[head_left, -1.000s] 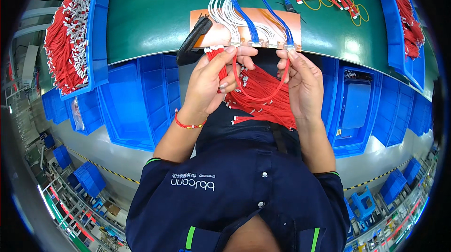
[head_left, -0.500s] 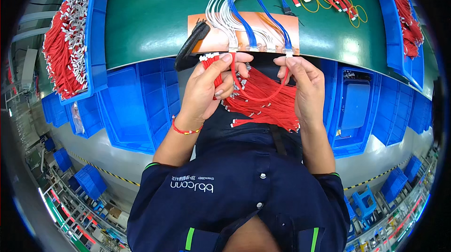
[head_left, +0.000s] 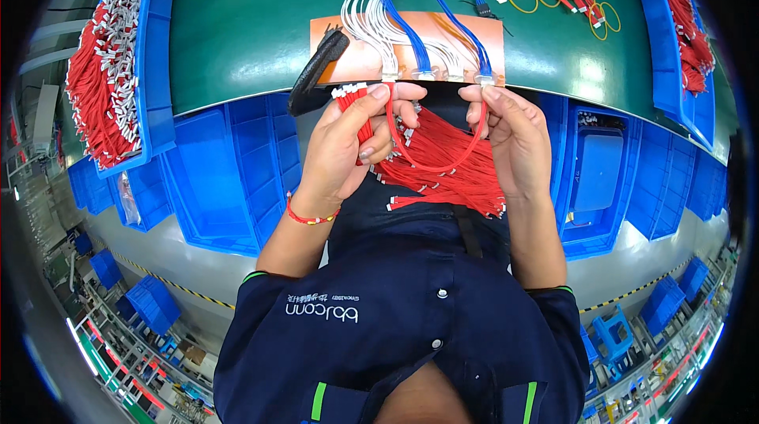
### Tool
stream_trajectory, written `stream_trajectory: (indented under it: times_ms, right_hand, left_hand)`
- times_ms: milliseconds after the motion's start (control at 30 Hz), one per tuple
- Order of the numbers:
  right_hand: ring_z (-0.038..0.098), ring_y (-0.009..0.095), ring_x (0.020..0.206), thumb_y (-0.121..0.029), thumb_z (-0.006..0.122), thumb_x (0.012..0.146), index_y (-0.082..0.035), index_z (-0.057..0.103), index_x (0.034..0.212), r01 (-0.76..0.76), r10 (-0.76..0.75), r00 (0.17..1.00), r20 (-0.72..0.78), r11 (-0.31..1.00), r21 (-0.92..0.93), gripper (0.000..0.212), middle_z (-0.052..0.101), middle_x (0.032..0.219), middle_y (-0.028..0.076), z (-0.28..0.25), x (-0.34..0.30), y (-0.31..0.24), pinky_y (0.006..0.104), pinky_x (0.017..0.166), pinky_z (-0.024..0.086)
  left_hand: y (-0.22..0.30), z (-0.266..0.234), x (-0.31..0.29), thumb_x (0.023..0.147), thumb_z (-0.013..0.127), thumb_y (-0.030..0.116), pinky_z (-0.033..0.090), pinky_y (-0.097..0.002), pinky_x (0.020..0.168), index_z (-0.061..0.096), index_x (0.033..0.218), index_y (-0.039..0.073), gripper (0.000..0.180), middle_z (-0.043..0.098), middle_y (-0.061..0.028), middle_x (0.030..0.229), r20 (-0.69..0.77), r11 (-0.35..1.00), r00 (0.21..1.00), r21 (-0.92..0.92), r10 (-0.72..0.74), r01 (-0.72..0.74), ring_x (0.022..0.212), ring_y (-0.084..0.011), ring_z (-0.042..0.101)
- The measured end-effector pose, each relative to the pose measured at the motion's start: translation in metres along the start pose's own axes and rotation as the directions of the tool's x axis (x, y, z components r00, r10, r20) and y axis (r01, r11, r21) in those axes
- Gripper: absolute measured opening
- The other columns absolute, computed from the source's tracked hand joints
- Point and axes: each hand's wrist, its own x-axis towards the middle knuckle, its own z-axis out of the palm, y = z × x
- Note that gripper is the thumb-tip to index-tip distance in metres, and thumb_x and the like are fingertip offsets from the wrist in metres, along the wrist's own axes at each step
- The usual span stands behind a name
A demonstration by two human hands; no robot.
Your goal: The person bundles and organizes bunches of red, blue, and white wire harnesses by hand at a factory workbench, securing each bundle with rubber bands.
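Between my two hands a red wire harness (head_left: pixel 436 169) hangs in a U-shaped loop, one end in each hand. My left hand (head_left: pixel 348 135) pinches one end by a white connector and also grips a bundle of red harnesses (head_left: pixel 364 132) with white plugs at the top. My right hand (head_left: pixel 514 128) pinches the other end between thumb and forefinger. Both ends meet connectors at the front edge of an orange-brown board (head_left: pixel 360 70), from which white wires (head_left: pixel 366 9) and blue wires (head_left: pixel 405 25) run back. My fingers partly hide the connectors.
A heap of red harnesses (head_left: pixel 451 151) lies on my lap. Blue bins of red harnesses stand at left (head_left: pixel 158 68) and right (head_left: pixel 672 80) of the green table (head_left: pixel 253 37). A black padded strip (head_left: pixel 316 72) rests by the board. More blue bins (head_left: pixel 207 179) sit below the table.
The view has shifted slightly. Both hands keep their grip at the board's edge, and the right-hand fingers have shifted a little around the connector.
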Motion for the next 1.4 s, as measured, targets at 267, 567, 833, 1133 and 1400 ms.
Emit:
stream_trajectory:
  times_ms: [267, 567, 833, 1133, 1400]
  right_hand:
    - [0.052, 0.007, 0.069, -0.022, 0.054, 0.098, 0.004, 0.07, 0.105, 0.053, -0.053, 0.999, 0.008, 0.999, -0.007, 0.031, 0.068, 0.081, 0.006, 0.001, 0.002, 0.005, 0.0219, 0.069, 0.041]
    - [0.056, 0.008, 0.077, -0.019, 0.054, 0.097, 0.002, 0.068, 0.1, 0.121, -0.124, 0.992, -0.014, 0.985, -0.121, 0.025, 0.067, 0.087, 0.006, -0.003, -0.004, 0.011, 0.0239, 0.072, 0.043]
    - [0.053, 0.009, 0.066, -0.019, 0.057, 0.096, 0.002, 0.07, 0.096, 0.143, -0.15, 0.986, -0.076, 0.985, -0.092, 0.024, 0.065, 0.075, 0.006, 0.004, -0.002, 0.011, 0.0234, 0.069, 0.042]
    - [0.051, 0.007, 0.067, -0.019, 0.058, 0.095, 0.002, 0.07, 0.104, 0.022, -0.016, 0.999, -0.032, 0.978, 0.207, 0.026, 0.066, 0.078, 0.005, -0.004, 0.005, 0.014, 0.0211, 0.066, 0.041]
    - [0.052, 0.007, 0.072, -0.021, 0.057, 0.097, 0.002, 0.069, 0.097, 0.152, -0.166, 0.982, -0.089, 0.977, -0.147, 0.025, 0.064, 0.081, 0.004, -0.02, -0.005, 0.011, 0.023, 0.071, 0.042]
  left_hand:
    - [-0.001, 0.001, 0.005, 0.102, 0.041, 0.02, 0.023, -0.0183, 0.043, 0.059, 0.115, -0.009, 0.037, 0.063, -0.0085, 0.085, -0.012, 0.999, 0.999, -0.034, 0.035, -0.035, 0.046, -0.0011, 0.028]
    - [-0.001, 0.002, -0.002, 0.102, 0.041, 0.02, 0.024, -0.0191, 0.043, 0.058, 0.119, -0.009, 0.037, 0.063, -0.0068, 0.084, -0.021, 1.0, 1.0, 0.007, 0.014, -0.014, 0.045, -0.0014, 0.029]
    - [-0.001, 0.002, 0.0, 0.102, 0.041, 0.02, 0.023, -0.0192, 0.043, 0.058, 0.118, -0.009, 0.037, 0.063, -0.0065, 0.084, -0.022, 1.0, 1.0, -0.004, -0.006, 0.006, 0.045, -0.0011, 0.029]
    - [-0.002, 0.001, 0.005, 0.102, 0.041, 0.02, 0.024, -0.019, 0.043, 0.058, 0.117, -0.008, 0.037, 0.063, -0.0077, 0.085, 0.006, 0.999, 0.999, -0.01, 0.036, -0.036, 0.046, -0.0014, 0.03]
    - [-0.001, 0.002, -0.002, 0.102, 0.042, 0.021, 0.026, -0.0187, 0.044, 0.06, 0.117, -0.006, 0.036, 0.063, -0.0076, 0.084, -0.002, 1.0, 1.0, -0.001, 0.03, -0.03, 0.046, -0.0019, 0.03]
